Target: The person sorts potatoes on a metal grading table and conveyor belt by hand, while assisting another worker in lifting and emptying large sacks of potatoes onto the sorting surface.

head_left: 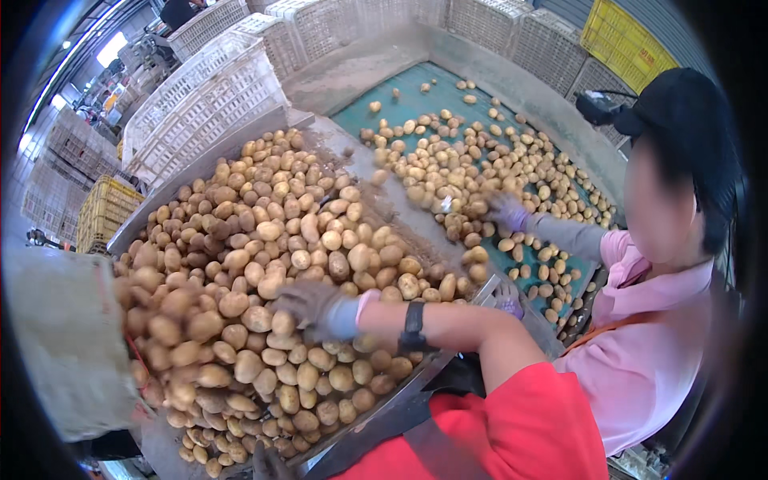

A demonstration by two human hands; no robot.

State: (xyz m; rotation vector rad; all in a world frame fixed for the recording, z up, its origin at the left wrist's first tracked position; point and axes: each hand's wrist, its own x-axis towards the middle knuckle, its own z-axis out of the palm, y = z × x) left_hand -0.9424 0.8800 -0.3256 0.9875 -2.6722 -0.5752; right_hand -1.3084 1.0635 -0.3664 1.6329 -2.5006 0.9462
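My right hand (316,308), in a grey-brown glove with a light blue cuff, reaches over a big heap of potatoes (268,230). Its fingers stretch out over the potatoes, slightly smeared, with one potato (282,323) right beneath them. A dark watch sits on that wrist, below a red sleeve. Only a bit of my left hand (270,464), dark-gloved, shows at the lower edge beside the heap's near end; its fingers are mostly hidden. To the left, a pale sack (64,340) lies tilted against the heap, and the potatoes by its mouth are blurred by motion.
A co-worker in pink stands at the right, one gloved hand (508,212) among potatoes on a green surface (416,84), the other (509,299) by the metal edge. White crates (208,104) line the far side. Yellow crates (626,44) stand at back right and left.
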